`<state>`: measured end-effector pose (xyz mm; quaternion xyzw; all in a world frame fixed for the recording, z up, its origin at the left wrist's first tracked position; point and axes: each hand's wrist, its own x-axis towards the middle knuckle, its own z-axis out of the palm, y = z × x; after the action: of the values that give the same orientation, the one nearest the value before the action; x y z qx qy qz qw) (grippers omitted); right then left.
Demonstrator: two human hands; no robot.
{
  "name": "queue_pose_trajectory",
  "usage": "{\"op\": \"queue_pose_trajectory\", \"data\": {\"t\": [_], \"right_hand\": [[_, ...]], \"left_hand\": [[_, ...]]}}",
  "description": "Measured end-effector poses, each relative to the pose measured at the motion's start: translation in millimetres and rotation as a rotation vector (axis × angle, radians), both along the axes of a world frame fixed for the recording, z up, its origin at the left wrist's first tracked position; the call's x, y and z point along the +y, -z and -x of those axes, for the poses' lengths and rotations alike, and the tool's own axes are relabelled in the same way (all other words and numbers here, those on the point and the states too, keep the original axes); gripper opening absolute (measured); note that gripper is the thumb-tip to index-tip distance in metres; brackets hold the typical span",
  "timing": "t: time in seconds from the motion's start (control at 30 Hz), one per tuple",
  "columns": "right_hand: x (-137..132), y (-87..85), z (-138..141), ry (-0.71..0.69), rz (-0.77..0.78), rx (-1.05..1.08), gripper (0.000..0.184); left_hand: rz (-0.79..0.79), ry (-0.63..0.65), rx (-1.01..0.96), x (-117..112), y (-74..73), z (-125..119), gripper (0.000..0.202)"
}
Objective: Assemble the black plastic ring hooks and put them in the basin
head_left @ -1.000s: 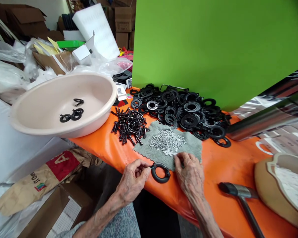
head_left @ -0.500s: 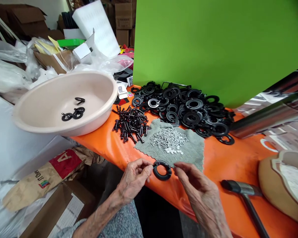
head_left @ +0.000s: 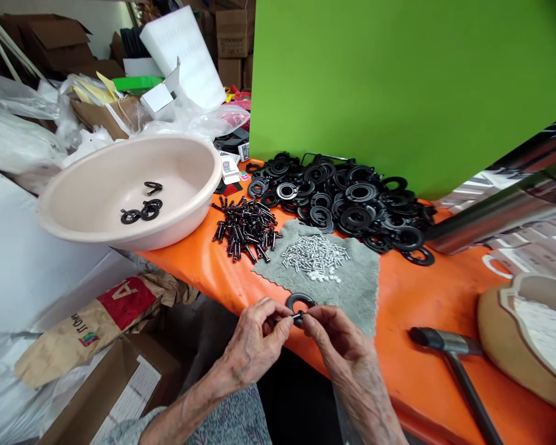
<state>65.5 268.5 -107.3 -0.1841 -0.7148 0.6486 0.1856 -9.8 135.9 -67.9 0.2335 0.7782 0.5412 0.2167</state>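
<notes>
Evidently, in the head view, the left hand (head_left: 257, 337) was closed in a pinch on a short, shiny black pin (head_left: 297, 316). The right hand (head_left: 345, 346) met its other end with thumb and forefinger drawn narrow; whether they gripped anything I could not tell. The black ring (head_left: 299, 298) showed just beyond both sets of fingertips, its near side partly covered by them. Farther ahead of the hands, silver pins (head_left: 312, 254) lay heaped on a grey-green cloth (head_left: 356, 293), with a mound of black rings (head_left: 352, 204) behind. Ahead and left of the left hand were piled black posts (head_left: 245, 228) and a pale basin (head_left: 74, 179); a hammer (head_left: 458, 364) rested right of the right hand.
</notes>
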Motion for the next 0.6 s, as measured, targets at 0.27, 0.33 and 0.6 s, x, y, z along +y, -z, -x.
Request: {"op": "queue_pose_trajectory", "data": {"t": [0.27,0.33,0.6], "right_hand": [[-1,-3.5,-6,-0.042,0.322,-0.111,0.034],[0,-10.3,-9,-0.053,0.373,-0.152,0.036],[23,-6.4,-38,0.203,0.340,-0.248,0.044]], "left_hand": [[0.015,0.056,0.070,-5,0.2,-5,0.019],[0.016,0.073,0.062,-5,-1.9,-5,0.018],[0.128,0.074,0.318,23,13.1,2,0.020]]}}
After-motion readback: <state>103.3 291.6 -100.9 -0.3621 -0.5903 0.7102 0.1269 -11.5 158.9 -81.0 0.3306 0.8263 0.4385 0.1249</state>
